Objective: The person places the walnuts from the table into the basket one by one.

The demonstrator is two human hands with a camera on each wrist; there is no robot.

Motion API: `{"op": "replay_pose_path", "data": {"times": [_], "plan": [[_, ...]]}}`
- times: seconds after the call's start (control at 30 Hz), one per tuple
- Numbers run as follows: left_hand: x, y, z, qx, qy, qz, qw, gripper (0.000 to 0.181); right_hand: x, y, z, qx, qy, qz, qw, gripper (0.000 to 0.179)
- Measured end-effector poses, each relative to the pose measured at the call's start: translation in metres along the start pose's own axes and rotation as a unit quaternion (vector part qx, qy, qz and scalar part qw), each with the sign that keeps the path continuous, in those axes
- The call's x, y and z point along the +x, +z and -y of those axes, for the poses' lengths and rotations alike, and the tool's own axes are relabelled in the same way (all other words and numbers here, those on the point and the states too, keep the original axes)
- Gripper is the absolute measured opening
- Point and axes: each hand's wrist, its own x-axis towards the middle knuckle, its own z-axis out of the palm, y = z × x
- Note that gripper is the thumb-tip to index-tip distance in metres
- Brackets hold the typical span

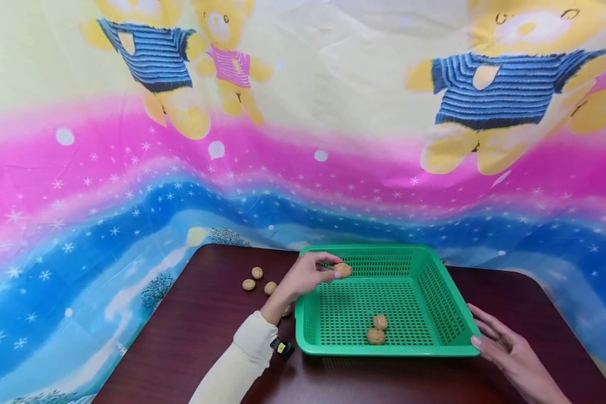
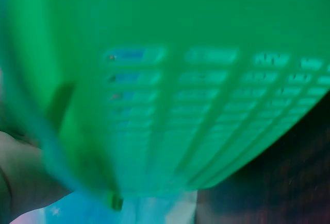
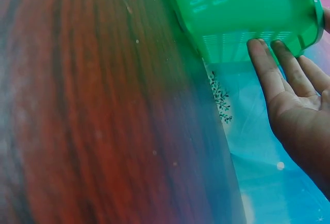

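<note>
My left hand pinches a walnut between thumb and fingers, above the left back part of a green plastic basket. Two walnuts lie together on the basket floor near its front wall. At the basket's right front corner my right hand holds on, thumb at the rim and fingers along the outer side. From the right wrist, the fingers reach up to the perforated wall. The left wrist view is blurred and filled mostly by the basket's green wall.
Several walnuts lie on the dark wooden table left of the basket, one partly covered by the left wrist. A black strapped device sits at that wrist. Behind the table hangs a patterned cloth with printed bears.
</note>
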Motion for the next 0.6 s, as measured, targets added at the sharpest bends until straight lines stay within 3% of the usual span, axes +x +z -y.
{"op": "replay_pose_path", "data": {"times": [0.43,0.6], "plan": [[0.015,0.038,0.011,0.062,-0.014,0.056,0.9964,0.022,0.002,0.0,0.001,-0.007,0.015,-0.004,0.9999,0.068],[0.018,0.046,0.008,0.065,-0.043,0.071,0.9944,0.023,-0.002,0.0,0.002,0.001,0.011,0.003,0.9999,0.068]]}}
